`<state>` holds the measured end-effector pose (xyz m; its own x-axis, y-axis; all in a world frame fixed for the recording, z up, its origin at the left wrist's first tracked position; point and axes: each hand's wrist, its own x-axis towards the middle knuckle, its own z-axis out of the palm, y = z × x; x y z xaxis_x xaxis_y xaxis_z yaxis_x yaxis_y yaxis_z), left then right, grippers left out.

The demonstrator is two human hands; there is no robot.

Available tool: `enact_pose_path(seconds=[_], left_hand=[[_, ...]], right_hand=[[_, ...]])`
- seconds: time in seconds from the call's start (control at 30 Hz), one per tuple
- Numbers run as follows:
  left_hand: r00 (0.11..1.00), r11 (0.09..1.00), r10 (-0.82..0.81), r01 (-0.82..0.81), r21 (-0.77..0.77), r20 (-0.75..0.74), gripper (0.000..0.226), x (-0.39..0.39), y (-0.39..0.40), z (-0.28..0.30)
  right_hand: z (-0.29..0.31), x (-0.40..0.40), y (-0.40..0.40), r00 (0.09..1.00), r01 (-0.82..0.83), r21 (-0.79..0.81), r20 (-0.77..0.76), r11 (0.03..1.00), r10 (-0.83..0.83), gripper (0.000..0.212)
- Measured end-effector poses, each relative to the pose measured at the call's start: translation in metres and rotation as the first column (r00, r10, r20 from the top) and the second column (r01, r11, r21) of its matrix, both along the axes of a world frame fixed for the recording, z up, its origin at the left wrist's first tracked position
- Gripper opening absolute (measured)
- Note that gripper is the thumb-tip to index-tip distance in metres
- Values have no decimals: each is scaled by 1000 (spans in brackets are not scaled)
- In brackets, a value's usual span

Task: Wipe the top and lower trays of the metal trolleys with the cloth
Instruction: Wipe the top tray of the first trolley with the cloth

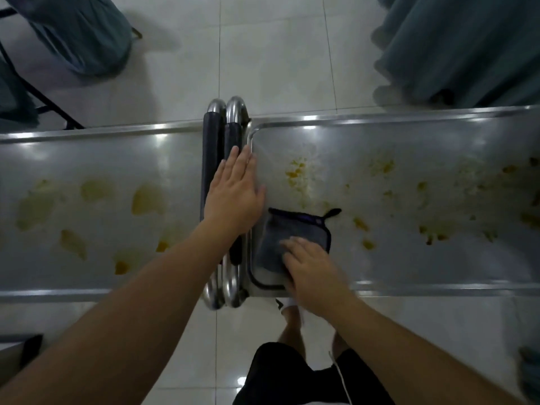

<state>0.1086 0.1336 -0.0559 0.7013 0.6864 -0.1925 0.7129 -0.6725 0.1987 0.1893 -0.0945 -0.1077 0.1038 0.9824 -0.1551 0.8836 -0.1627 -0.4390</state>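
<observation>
the cloth [295,238], grey with a dark trim and a small hanging loop, lies flat on the top tray [409,258] of the right-hand trolley, in the near corner by the handle end. the right hand [309,267] presses down on its near edge, fingers fairly straight and close together, flat on the fabric rather than pinching it. looks like wiping of this tray is only starting: yellow-orange smears [295,171] dot most of the steel beyond the cloth, thickest toward the far right.

the left hand [235,194] is spread flat, palm down, over the padded handle [232,159] of the same trolley, fingertips reaching the tray rim, probably bracing it. a second trolley butts up on the left, its own handle [210,159] just beside the first; its top tray [87,159] carries bigger yellowish blotches [147,200], untouched. lower trays not in view.

risks, as i judge it: the trolleys are likely on wheels, so a hard push could roll one away if the bracing hand slips off. the cloth sits near the tray lip, a stroke toward the person could drag mess over the edge onto the tiled floor [263,54]. a small cloth may just smear it around. teal fabric [467,45] hangs near the far rim, could catch flicked residue.
</observation>
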Motion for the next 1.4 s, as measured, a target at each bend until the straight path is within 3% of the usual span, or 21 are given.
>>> enact_pose_path(seconds=[0.13, 0.33, 0.6, 0.73, 1.03, 1.23, 1.4], left_hand=[[999, 999, 41, -41, 2, 34, 73, 6, 9, -2], [991, 993, 106, -110, 49, 79, 74, 8, 5, -6], [988, 990, 102, -111, 81, 112, 69, 8, 6, -13], [990, 990, 103, -111, 84, 93, 68, 8, 4, -14], [995, 991, 84, -89, 99, 55, 70, 9, 4, -12], [996, 991, 82, -84, 106, 22, 70, 11, 3, -12], [997, 989, 79, -78, 123, -2, 68, 12, 4, -12]], right_hand=[[-36, -29, -19, 984, -168, -159, -84, 973, 157, 49], [-65, -44, -8, 998, -22, -159, 58, 987, 31, 70], [-95, -47, 26, 995, -4, -35, 95, 999, 8, 75], [-95, 0, 101, 988, 61, 2, 144, 998, -61, 75], [-87, 118, 265, 966, 123, -102, 239, 987, -95, 74], [-88, 108, 249, 968, 160, -104, 212, 982, -135, 74], [-87, 54, 169, 983, 104, -92, 164, 990, -88, 70]])
